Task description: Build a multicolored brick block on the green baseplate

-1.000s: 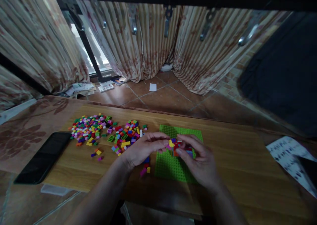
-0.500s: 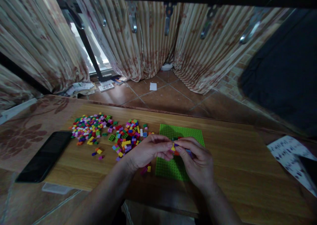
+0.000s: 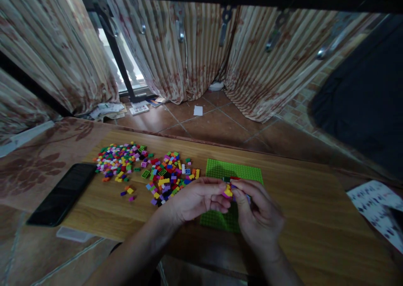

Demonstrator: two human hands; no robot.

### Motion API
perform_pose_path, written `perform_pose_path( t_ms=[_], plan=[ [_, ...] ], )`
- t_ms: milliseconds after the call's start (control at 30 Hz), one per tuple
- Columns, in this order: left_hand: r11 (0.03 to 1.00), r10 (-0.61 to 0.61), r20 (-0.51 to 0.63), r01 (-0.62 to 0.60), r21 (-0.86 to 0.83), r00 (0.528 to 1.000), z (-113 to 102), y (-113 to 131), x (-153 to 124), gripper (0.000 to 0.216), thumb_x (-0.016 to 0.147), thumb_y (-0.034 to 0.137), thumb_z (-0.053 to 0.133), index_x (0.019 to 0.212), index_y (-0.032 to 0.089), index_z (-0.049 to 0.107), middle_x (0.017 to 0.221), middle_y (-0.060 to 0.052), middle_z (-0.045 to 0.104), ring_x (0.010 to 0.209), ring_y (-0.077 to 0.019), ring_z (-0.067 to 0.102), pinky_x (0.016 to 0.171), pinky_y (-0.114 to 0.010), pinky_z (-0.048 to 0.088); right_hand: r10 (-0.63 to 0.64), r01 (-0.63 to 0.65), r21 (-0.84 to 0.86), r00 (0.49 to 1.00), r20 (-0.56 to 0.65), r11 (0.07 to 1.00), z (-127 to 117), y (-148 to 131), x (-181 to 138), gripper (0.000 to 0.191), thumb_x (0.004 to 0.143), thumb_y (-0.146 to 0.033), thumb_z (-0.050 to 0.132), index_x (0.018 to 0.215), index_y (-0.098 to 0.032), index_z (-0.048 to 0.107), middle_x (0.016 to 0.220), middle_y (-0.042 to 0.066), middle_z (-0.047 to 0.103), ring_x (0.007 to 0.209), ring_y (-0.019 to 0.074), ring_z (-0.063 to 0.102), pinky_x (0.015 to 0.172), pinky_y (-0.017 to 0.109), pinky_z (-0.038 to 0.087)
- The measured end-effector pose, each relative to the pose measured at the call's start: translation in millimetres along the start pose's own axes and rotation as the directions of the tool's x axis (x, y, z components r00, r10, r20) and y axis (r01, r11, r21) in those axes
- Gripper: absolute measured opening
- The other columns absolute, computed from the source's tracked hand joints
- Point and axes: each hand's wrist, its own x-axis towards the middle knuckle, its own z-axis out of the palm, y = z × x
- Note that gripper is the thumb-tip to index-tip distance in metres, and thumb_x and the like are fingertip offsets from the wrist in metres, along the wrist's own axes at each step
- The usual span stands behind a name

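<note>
Pinched in the fingertips of my left hand are small toy bricks, yellow with some magenta below. My right hand closes on the same pieces from the other side, its thumb and forefinger against them; blue-purple shows by its fingers. Both hands are held over a green studded baseplate, hiding its middle. Dark green and red bricks show just behind the fingers. Whether those sit on the plate or belong to the held pieces I cannot tell.
Left of my hands lie a loose pile of mixed bricks and a farther pile of smaller ones. A black phone rests at the left end of the wooden table. A printed sheet lies beyond the right end.
The view has shifted slightly, so everything sits a little farther right. My hands stay together on the bricks, and more of the yellow and magenta now shows.
</note>
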Motion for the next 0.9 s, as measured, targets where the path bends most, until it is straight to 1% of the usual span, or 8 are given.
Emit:
perform_pose_path(
  t_ms=[167, 267, 400, 467, 567, 667, 833, 900],
  plan=[
    [0.983, 0.062, -0.128, -0.038, 0.179, 0.99, -3, 4, 0, 0.03, 0.066, 0.032, 0.087, 0.079, 0.009, 0.071, 0.064, -0.003, 0.069, 0.056, -0.0103, 0.064, 0.061, -0.023, 0.053, -0.043, 0.037, -0.111, 0.998, -0.054, 0.993, -8, 4, -1, 0.018, 0.089, -0.017, 0.064, 0.099, -0.028, 0.073, 0.094, 0.004, 0.074, 0.087, 0.0203, 0.07, 0.081, 0.036, 0.057],
    [0.983, 0.103, -0.118, -0.083, 0.163, 0.988, -3, 10, -5, 0.03, 0.067, 0.032, 0.086, 0.08, 0.01, 0.071, 0.067, -0.004, 0.07, 0.057, -0.0115, 0.065, 0.063, -0.025, 0.055, 0.182, -0.157, 0.152, 0.969, -0.166, 0.976, -10, 7, 6, 0.009, 0.088, -0.022, 0.067, 0.093, -0.027, 0.073, 0.084, 0.002, 0.07, 0.073, 0.0159, 0.065, 0.069, 0.03, 0.055],
    [0.992, 0.114, 0.035, -0.116, 0.041, 0.993, -1, 14, -11, 0.029, 0.074, 0.031, 0.082, 0.094, 0.011, 0.074, 0.084, -0.008, 0.074, 0.068, -0.014, 0.069, 0.071, -0.029, 0.057, 0.498, -0.486, 0.661, 0.846, 0.191, 0.572, -11, 8, 16, 0.01, 0.088, -0.031, 0.063, 0.084, -0.024, 0.069, 0.071, 0.0, 0.058, 0.056, 0.0105, 0.05, 0.051, 0.023, 0.046],
    [0.993, 0.11, 0.075, -0.113, 0.034, 0.991, 0, 14, -11, 0.029, 0.077, 0.028, 0.08, 0.099, 0.011, 0.075, 0.091, -0.01, 0.074, 0.074, -0.0146, 0.07, 0.076, -0.029, 0.057, 0.507, -0.602, 0.705, 0.77, 0.388, 0.374, -13, 9, 19, 0.013, 0.086, -0.033, 0.06, 0.081, -0.023, 0.067, 0.07, 0.001, 0.054, 0.055, 0.011, 0.044, 0.042, 0.021, 0.04],
    [0.992, 0.114, 0.082, -0.118, 0.052, 0.99, -1, 15, -10, 0.03, 0.077, 0.025, 0.079, 0.103, 0.011, 0.075, 0.093, -0.01, 0.074, 0.074, -0.014, 0.07, 0.078, -0.028, 0.056, 0.487, -0.671, 0.702, 0.708, 0.512, 0.239, -19, 8, 22, 0.014, 0.082, -0.033, 0.059, 0.081, -0.022, 0.069, 0.073, 0.003, 0.056, 0.051, 0.011, 0.034, 0.032, 0.019, 0.023],
    [0.986, 0.151, 0.016, -0.151, 0.067, 0.988, -3, 16, -8, 0.028, 0.073, 0.024, 0.082, 0.097, 0.011, 0.074, 0.085, -0.007, 0.074, 0.07, -0.0131, 0.07, 0.075, -0.027, 0.056, 0.49, -0.657, 0.691, 0.728, 0.479, 0.301, -20, 6, 21, 0.015, 0.083, -0.035, 0.061, 0.082, -0.023, 0.069, 0.075, 0.002, 0.058, 0.047, 0.0085, 0.028, 0.032, 0.018, 0.017],
    [0.983, 0.164, -0.103, -0.155, 0.095, 0.981, -4, 13, -3, 0.033, 0.064, 0.024, 0.089, 0.088, 0.011, 0.071, 0.071, -0.001, 0.071, 0.062, -0.0118, 0.068, 0.07, -0.026, 0.055, 0.4, -0.497, 0.413, 0.865, 0.303, 0.763, -7, -1, 9, 0.027, 0.079, -0.031, 0.077, 0.104, -0.025, 0.073, 0.061, -0.007, 0.051, 0.05, 0.0068, 0.04, 0.045, 0.017, 0.036],
    [0.985, 0.155, -0.116, -0.144, 0.096, 0.981, -4, 10, -2, 0.035, 0.06, 0.025, 0.091, 0.086, 0.011, 0.07, 0.071, 0.0, 0.071, 0.063, -0.0114, 0.068, 0.069, -0.025, 0.055, 0.329, -0.407, 0.277, 0.9, 0.287, 0.871, -1, -2, 4, 0.031, 0.08, -0.03, 0.076, 0.11, -0.026, 0.072, 0.06, -0.007, 0.05, 0.054, 0.0082, 0.046, 0.05, 0.019, 0.041]
  ],
)
